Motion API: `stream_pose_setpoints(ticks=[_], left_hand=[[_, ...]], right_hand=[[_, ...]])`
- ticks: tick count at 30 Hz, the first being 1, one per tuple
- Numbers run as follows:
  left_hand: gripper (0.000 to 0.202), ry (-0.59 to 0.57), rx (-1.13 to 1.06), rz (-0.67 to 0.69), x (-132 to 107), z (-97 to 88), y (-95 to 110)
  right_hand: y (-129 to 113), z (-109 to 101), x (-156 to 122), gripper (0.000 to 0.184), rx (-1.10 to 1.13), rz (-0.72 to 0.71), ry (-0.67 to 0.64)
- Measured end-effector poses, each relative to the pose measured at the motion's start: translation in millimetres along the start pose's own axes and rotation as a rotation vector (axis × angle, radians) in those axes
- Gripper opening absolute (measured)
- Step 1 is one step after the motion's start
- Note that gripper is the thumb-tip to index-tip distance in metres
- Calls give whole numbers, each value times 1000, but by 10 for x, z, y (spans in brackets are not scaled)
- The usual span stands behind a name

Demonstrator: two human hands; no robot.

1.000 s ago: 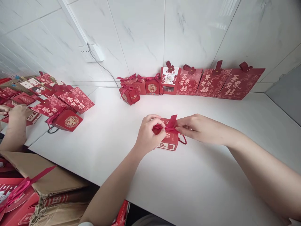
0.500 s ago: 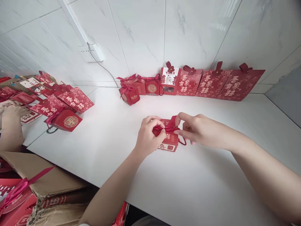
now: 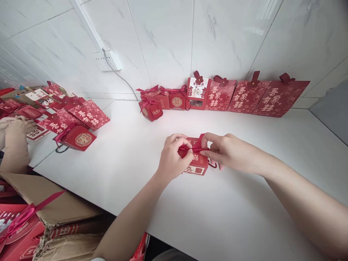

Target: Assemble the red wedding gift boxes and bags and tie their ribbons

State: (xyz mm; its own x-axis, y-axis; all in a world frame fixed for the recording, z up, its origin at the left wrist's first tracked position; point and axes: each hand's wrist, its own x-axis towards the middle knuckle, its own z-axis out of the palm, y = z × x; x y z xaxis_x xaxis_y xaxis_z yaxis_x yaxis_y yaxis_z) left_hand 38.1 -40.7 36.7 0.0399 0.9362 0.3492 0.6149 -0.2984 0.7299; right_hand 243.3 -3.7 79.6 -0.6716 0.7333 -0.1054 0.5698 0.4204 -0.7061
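A small red gift box (image 3: 199,160) with gold print and a white panel lies on the white table (image 3: 130,174) between my hands. Across its top runs a red ribbon (image 3: 196,149), knotted or looped near the middle. With thumb and forefinger my left hand (image 3: 175,154) pinches the ribbon at its centre. My right hand (image 3: 221,149) holds the ribbon at the right side of the box, thumb and forefinger closed on it. A dark red cord (image 3: 213,164) loops out at the box's right edge, partly behind my right fingers.
Along the tiled wall stand several red gift bags (image 3: 246,96) and small ribboned boxes (image 3: 151,108). More bags and a box (image 3: 81,139) sit at the left, near another person's hands (image 3: 19,127). An open cardboard carton (image 3: 57,210) of red boxes is at lower left.
My left hand has shifted slightly right along with the box, still pinching the ribbon. My right hand keeps its hold. The whole view has moved a little.
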Motion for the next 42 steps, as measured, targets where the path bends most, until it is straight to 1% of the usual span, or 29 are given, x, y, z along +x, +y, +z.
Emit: stream_pose_setpoints(ticks=[3, 13, 17, 21, 24, 28, 31, 34, 36, 38, 42], left_hand=[[12, -2, 1, -3, 1, 1, -2], [12, 13, 4, 4, -9, 24, -21], [13, 42, 16, 11, -5, 43, -30], [13, 52, 19, 22, -5, 49, -28], [13, 55, 22, 20, -9, 47, -21], [14, 54, 25, 6, -9, 52, -26], [13, 60, 31, 5, -10, 66, -28], [13, 63, 47, 7, -20, 88, -16], [13, 75, 65, -1, -28, 104, -3], [12, 89, 80, -17, -35, 117, 8], [13, 103, 85, -50, -36, 128, 16]], right_hand=[[-11, -1, -4, 13, 8, -6, 19], [8, 30, 16, 13, 16, 16, -15], [-21, 25, 24, 11, 161, 16, -22], [-26, 10, 45, 10, 330, 54, -17], [-11, -1, 61, 11, 419, 73, -65], [1, 8, 61, 11, 470, 47, -116], [6, 42, 63, 20, 417, 6, -114], [23, 79, 86, 30, 229, -42, -41], [42, 92, 107, 30, 136, -62, -11], [66, 93, 124, 29, 117, -64, -23], [115, 82, 141, 28, 174, -46, -55]])
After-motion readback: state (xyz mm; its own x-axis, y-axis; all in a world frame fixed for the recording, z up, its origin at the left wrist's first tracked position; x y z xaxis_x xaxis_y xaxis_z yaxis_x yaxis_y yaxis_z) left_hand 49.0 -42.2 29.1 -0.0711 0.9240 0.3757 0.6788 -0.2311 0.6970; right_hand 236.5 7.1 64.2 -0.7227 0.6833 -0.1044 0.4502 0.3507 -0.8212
